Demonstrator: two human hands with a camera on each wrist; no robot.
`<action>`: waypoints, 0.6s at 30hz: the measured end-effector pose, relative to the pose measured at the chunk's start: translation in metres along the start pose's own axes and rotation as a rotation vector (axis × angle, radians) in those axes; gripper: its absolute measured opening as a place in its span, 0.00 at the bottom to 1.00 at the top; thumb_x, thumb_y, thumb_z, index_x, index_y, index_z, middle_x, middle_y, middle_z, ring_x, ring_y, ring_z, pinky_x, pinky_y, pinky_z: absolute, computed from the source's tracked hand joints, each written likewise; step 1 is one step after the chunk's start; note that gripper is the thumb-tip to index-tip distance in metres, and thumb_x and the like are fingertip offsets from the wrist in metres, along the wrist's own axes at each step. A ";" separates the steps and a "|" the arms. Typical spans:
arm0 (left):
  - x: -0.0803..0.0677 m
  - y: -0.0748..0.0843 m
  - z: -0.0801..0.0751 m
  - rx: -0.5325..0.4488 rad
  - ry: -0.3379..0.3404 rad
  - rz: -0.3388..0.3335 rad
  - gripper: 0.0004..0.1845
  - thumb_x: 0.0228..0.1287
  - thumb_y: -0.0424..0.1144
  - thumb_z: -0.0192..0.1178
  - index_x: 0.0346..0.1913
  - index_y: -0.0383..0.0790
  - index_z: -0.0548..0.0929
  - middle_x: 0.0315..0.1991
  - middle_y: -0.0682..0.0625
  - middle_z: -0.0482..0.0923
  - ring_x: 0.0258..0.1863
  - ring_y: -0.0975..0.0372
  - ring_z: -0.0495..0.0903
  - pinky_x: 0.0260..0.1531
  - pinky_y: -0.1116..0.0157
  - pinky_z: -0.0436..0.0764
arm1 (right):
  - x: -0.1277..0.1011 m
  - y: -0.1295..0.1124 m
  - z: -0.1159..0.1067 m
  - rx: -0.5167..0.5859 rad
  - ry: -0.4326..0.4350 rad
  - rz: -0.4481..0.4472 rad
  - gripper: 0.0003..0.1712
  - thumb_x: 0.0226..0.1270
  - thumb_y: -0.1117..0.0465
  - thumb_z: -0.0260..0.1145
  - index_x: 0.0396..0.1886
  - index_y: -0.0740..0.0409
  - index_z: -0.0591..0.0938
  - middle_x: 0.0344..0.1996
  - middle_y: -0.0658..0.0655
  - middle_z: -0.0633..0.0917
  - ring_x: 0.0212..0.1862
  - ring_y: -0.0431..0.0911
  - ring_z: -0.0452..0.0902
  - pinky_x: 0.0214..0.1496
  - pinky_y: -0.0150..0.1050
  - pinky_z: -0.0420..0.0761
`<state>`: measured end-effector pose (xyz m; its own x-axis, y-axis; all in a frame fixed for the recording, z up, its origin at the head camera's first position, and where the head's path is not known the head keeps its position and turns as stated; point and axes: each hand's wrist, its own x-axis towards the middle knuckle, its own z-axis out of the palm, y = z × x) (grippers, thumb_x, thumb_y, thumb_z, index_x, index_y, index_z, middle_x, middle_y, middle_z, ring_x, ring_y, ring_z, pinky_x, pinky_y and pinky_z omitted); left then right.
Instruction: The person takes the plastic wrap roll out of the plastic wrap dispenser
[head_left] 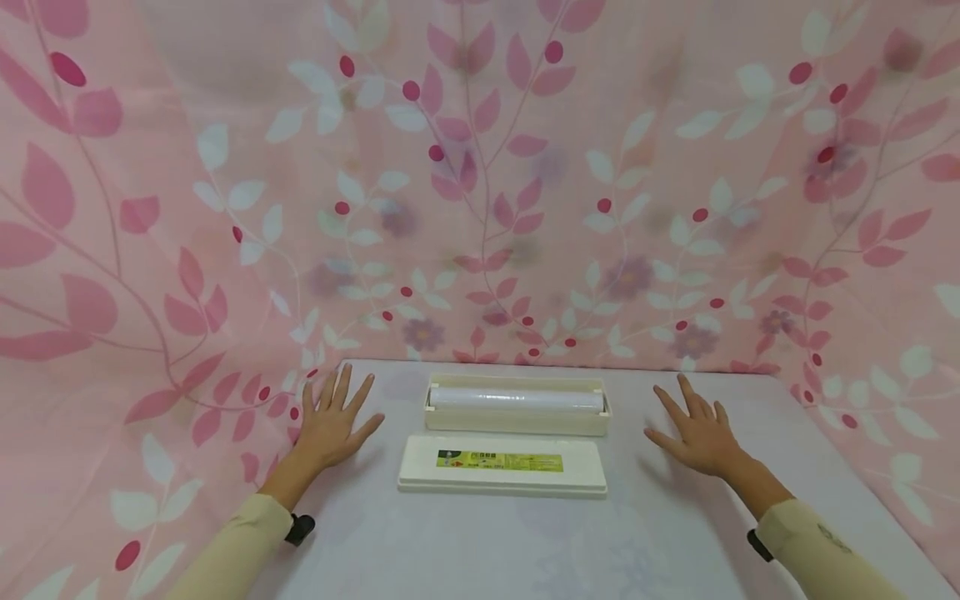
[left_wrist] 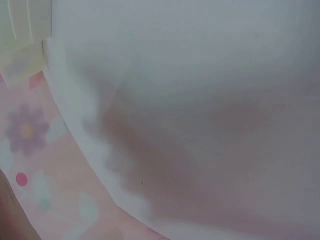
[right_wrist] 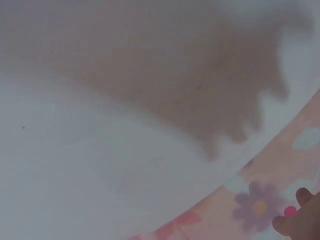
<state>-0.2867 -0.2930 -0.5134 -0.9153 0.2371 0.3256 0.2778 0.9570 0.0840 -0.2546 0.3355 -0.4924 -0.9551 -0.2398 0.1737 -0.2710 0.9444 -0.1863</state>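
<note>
Resting flat and released on the counter (head_left: 480, 550), left hand (head_left: 330, 425) and right hand (head_left: 697, 437) flank the light, rigid dispenser box (head_left: 517, 421), likely best gripped by its ends.

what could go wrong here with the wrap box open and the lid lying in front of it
1. The lid lies loose directly in front of the open box; reaching over it for the roll might knock it toward the table's near edge.
2. Both hands, left hand and right hand, rest flat and apart from the box, so nothing steadies it; lifting the roll out one-handed may drag the light box along.
</note>
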 end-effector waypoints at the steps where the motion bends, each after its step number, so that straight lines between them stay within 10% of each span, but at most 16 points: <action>1: 0.001 0.000 0.000 0.006 0.001 -0.006 0.41 0.67 0.68 0.48 0.79 0.57 0.54 0.80 0.39 0.40 0.79 0.44 0.38 0.69 0.32 0.31 | 0.001 0.001 0.000 0.003 0.002 0.008 0.48 0.68 0.32 0.56 0.79 0.50 0.55 0.79 0.68 0.41 0.69 0.74 0.53 0.65 0.78 0.44; 18: 0.014 0.003 -0.003 0.042 -0.097 -0.060 0.41 0.68 0.71 0.42 0.79 0.57 0.52 0.80 0.39 0.35 0.79 0.42 0.35 0.68 0.32 0.30 | 0.010 0.018 0.007 -0.124 0.056 -0.032 0.55 0.64 0.30 0.59 0.81 0.44 0.44 0.79 0.65 0.34 0.72 0.71 0.51 0.67 0.77 0.41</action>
<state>-0.2981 -0.2871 -0.5059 -0.9544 0.1925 0.2282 0.2112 0.9756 0.0603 -0.2700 0.3483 -0.5010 -0.9371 -0.2607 0.2320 -0.2812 0.9578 -0.0597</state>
